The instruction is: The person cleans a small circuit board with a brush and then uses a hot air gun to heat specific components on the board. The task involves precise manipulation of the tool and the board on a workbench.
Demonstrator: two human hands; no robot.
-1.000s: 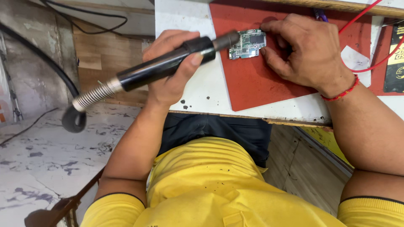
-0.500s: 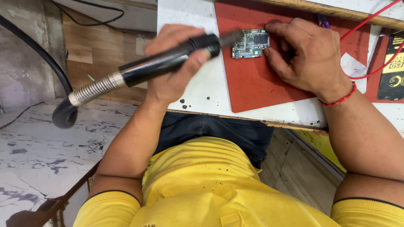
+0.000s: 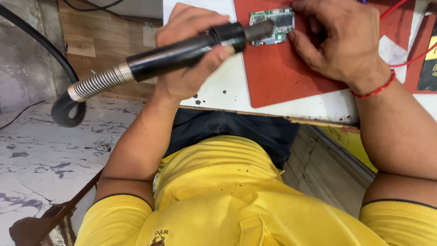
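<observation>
Our left hand (image 3: 191, 50) is wrapped around the black cylindrical hot-air wand (image 3: 182, 48), whose metal nozzle sits just over the small green circuit board (image 3: 273, 25). The board lies on the red rubber mat (image 3: 282, 73) on the white desk (image 3: 218, 93). Our right hand (image 3: 339, 38) presses curled fingers against the board's right edge. We judge a steady hover, nozzle near upright and fingers clear of the airflow, serves best.

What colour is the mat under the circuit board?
Red-orange; the mat shows clearly in the head view, lying on the white table beneath the green circuit board.
</observation>
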